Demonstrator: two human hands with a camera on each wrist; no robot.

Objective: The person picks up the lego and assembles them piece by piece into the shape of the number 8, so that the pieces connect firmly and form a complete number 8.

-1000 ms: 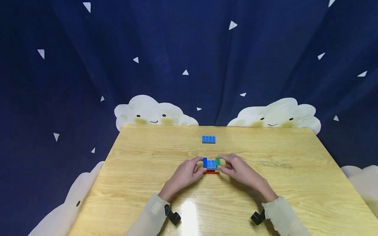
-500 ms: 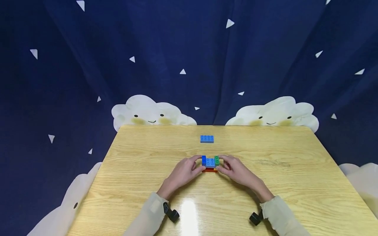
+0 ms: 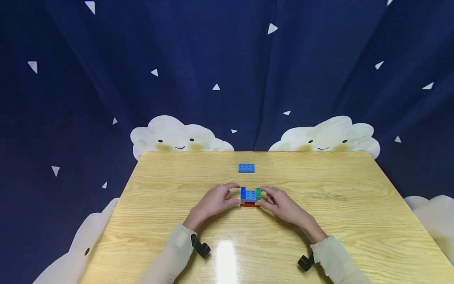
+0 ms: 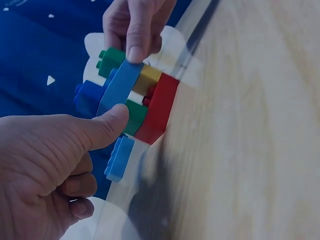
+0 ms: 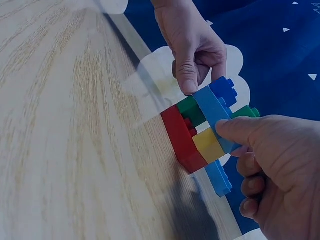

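A small structure of toy building bricks stands on the table between my hands. Its base is a red brick (image 5: pixel 181 142), bearing a green brick (image 4: pixel 135 116) and a yellow brick (image 5: pixel 209 144) with a gap between them. Across these lies a light blue brick (image 3: pixel 250 195), topped by a dark blue brick (image 3: pixel 242 193) at the left and another green brick (image 3: pixel 258 193) at the right. My right hand (image 3: pixel 283 205) pinches the right end between thumb and index finger. My left hand (image 3: pixel 213 203) is just beside the left end, thumb and index finger spread apart.
A loose blue brick (image 3: pixel 246 169) lies farther back on the wooden table (image 3: pixel 177 173). Behind the table's far edge hangs a dark blue curtain (image 3: pixel 198 51) with white triangles and clouds. Black wrist cameras (image 3: pixel 203 249) sit at both cuffs.
My left thumb and index finger have come off the left end of the brick structure and moved slightly left. My right hand keeps its pinch. The head view has shifted a little.
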